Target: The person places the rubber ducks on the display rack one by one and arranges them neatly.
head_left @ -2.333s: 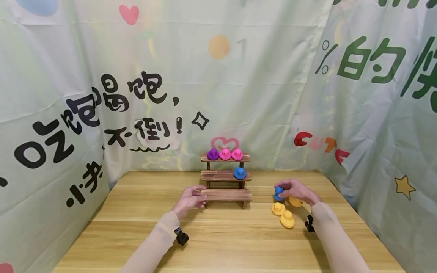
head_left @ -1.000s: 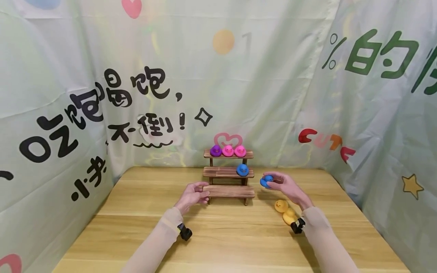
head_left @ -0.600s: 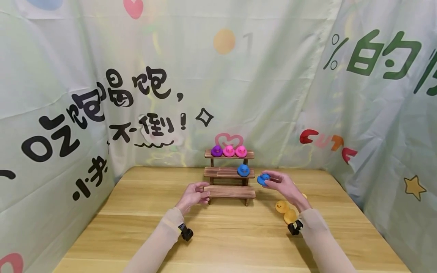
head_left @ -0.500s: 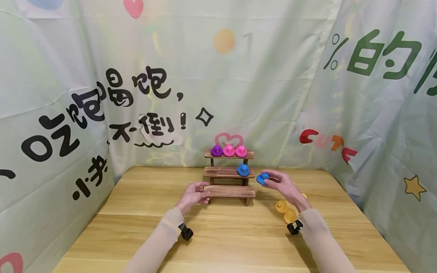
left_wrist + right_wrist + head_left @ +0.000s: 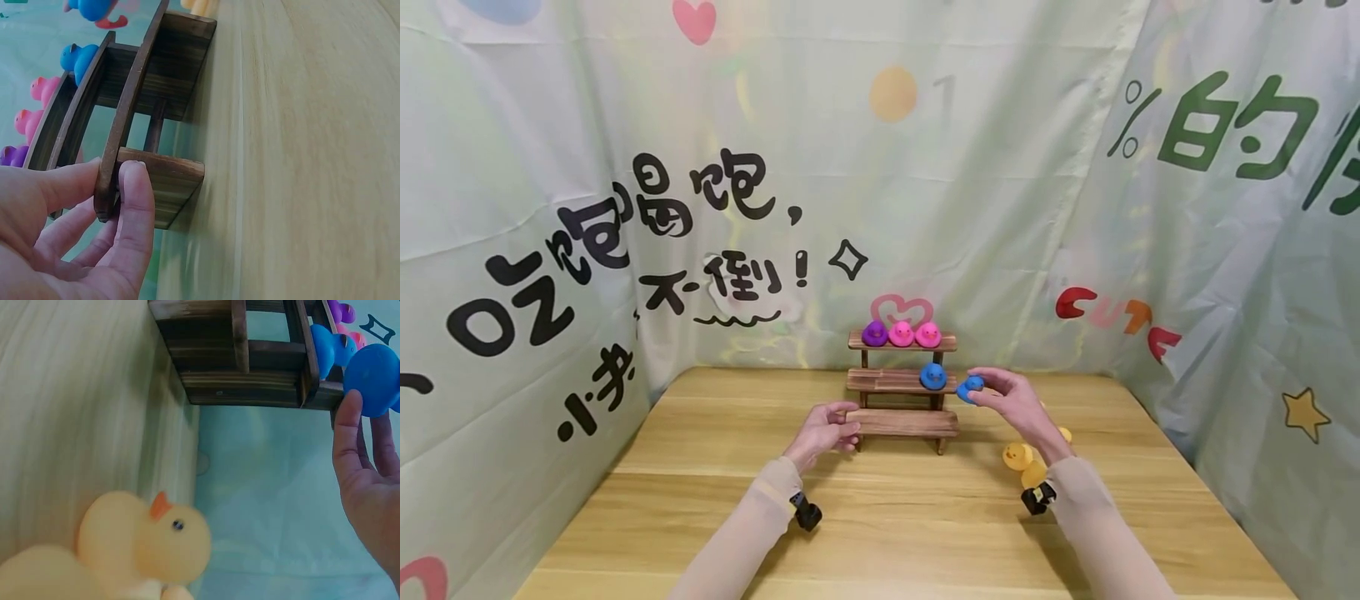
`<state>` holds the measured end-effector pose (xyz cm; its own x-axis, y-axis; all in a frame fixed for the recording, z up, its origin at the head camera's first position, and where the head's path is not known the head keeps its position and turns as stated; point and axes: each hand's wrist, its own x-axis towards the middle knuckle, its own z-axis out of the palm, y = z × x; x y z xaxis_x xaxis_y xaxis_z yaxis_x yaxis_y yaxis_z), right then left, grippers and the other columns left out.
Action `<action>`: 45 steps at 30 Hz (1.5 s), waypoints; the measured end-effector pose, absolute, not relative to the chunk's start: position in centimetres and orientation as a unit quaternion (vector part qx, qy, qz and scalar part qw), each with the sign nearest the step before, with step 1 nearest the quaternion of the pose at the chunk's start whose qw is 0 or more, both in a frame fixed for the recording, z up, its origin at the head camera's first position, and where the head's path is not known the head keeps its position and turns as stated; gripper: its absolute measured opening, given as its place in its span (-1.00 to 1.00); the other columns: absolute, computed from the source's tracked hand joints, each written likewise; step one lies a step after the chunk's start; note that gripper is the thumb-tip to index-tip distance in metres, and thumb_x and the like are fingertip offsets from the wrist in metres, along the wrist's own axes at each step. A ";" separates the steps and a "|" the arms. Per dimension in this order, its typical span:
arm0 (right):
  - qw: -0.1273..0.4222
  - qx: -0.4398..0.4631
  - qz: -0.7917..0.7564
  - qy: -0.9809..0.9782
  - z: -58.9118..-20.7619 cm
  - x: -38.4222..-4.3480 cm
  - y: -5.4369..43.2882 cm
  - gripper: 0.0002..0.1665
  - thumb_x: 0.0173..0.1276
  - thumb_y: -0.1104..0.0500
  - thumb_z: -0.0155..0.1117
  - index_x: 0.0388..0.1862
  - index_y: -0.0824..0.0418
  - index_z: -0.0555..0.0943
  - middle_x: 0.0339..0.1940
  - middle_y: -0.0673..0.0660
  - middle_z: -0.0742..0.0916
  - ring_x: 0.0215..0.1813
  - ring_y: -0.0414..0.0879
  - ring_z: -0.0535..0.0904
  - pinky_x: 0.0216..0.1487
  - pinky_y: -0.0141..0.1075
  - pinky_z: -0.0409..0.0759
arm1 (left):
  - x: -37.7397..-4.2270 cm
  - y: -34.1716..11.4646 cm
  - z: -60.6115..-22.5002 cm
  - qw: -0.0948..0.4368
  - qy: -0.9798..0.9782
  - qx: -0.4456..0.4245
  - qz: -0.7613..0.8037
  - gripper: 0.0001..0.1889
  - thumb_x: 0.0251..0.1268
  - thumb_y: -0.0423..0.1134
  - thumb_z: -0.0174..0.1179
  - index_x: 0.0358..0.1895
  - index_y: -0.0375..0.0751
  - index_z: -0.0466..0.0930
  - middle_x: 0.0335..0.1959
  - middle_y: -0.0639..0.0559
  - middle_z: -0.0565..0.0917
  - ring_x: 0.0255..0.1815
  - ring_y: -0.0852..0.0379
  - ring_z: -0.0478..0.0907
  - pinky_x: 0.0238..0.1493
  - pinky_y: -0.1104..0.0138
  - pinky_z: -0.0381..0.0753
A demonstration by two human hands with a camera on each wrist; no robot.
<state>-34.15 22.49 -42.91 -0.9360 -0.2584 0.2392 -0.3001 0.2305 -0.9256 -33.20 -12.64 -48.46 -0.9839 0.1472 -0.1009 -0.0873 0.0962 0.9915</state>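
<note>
My left hand point(image 5: 820, 432) pinches the left end of the bottom step of a small three-tier wooden shelf point(image 5: 902, 422), thumb and fingers on both faces of the board in the left wrist view. In my right hand point(image 5: 1017, 406) a blue rubber duck point(image 5: 970, 388) is pinched between thumb and fingertips, raised just off the right end of the middle step. Another blue duck point(image 5: 933, 376) sits at the right of that step. Along the top step stand a purple duck point(image 5: 875, 333) and two pink ducks point(image 5: 914, 335).
Yellow rubber ducks point(image 5: 1018, 456) lie on the wooden table point(image 5: 925, 533) under my right forearm, which partly covers them. A printed cloth curtain point(image 5: 985, 208) surrounds the table at the back and sides.
My right hand has lifted the blue duck from beside the yellow ducks and carried it left and up to the middle step. My left hand has kept its grip on the shelf.
</note>
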 end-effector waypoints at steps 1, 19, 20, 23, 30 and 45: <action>0.017 0.175 0.596 -0.784 -42.8 -34.2 22.3 -0.43 0.29 0.06 0.40 0.23 0.23 0.55 0.01 -0.02 0.71 0.01 -0.24 0.62 -0.01 -0.37 0.68 | -33.1 -12.6 -48.5 0.086 0.737 0.022 0.670 -0.52 0.30 -0.47 0.23 0.29 -0.33 0.46 -0.28 -0.09 0.51 -0.43 0.11 0.64 -0.34 0.23 0.78; 0.030 0.231 0.578 -0.782 -39.8 -34.9 18.7 -0.41 0.22 0.12 0.47 0.19 0.36 0.58 0.15 0.30 0.68 0.13 0.01 0.64 0.00 -0.34 0.71 | -32.9 -12.7 -48.6 0.084 0.744 0.022 0.662 -0.51 0.30 -0.43 0.24 0.30 -0.30 0.45 -0.23 -0.11 0.55 -0.40 0.07 0.66 -0.36 0.21 0.78; 0.033 0.232 0.574 -0.784 -39.7 -35.0 18.4 -0.42 0.22 0.13 0.47 0.18 0.34 0.59 0.13 0.29 0.69 0.09 0.01 0.66 -0.01 -0.29 0.72 | -32.9 -12.7 -48.6 0.085 0.744 0.021 0.662 -0.52 0.30 -0.43 0.24 0.30 -0.29 0.46 -0.23 -0.10 0.56 -0.40 0.07 0.66 -0.36 0.21 0.78; 0.040 0.232 0.563 -0.793 -39.2 -35.1 17.7 -0.48 0.21 0.11 0.48 0.14 0.26 0.63 0.05 0.25 0.72 -0.11 -0.05 0.71 -0.15 -0.21 0.74 | -32.9 -12.7 -48.5 0.084 0.744 0.020 0.662 -0.53 0.30 -0.43 0.23 0.28 -0.28 0.47 -0.25 -0.09 0.56 -0.41 0.08 0.65 -0.37 0.23 0.77; 0.070 0.230 0.505 -0.829 -38.7 -35.9 15.9 -0.55 0.16 -0.01 0.52 0.04 0.01 0.70 -0.09 0.07 0.71 -0.50 -0.16 0.36 -0.57 -0.44 0.33 | -32.9 -12.8 -48.8 0.084 0.743 0.023 0.664 -0.52 0.28 -0.44 0.25 0.28 -0.30 0.47 -0.29 -0.06 0.55 -0.45 0.10 0.62 -0.43 0.29 0.74; 0.081 0.230 0.499 -0.832 -39.2 -37.5 13.9 -0.41 0.12 0.00 0.55 0.12 0.19 0.66 0.10 0.13 0.67 0.15 0.12 0.58 0.19 0.07 0.59 | -33.0 -12.7 -48.7 0.084 0.746 0.027 0.660 -0.53 0.30 -0.41 0.25 0.28 -0.28 0.48 -0.26 -0.07 0.52 -0.45 0.09 0.62 -0.47 0.33 0.70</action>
<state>-37.48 13.87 -39.19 -0.8814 -0.3009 0.3641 -0.4628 0.3965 -0.7928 -32.95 -12.70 -48.67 -0.9845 0.1507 -0.0903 -0.0714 0.1264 0.9894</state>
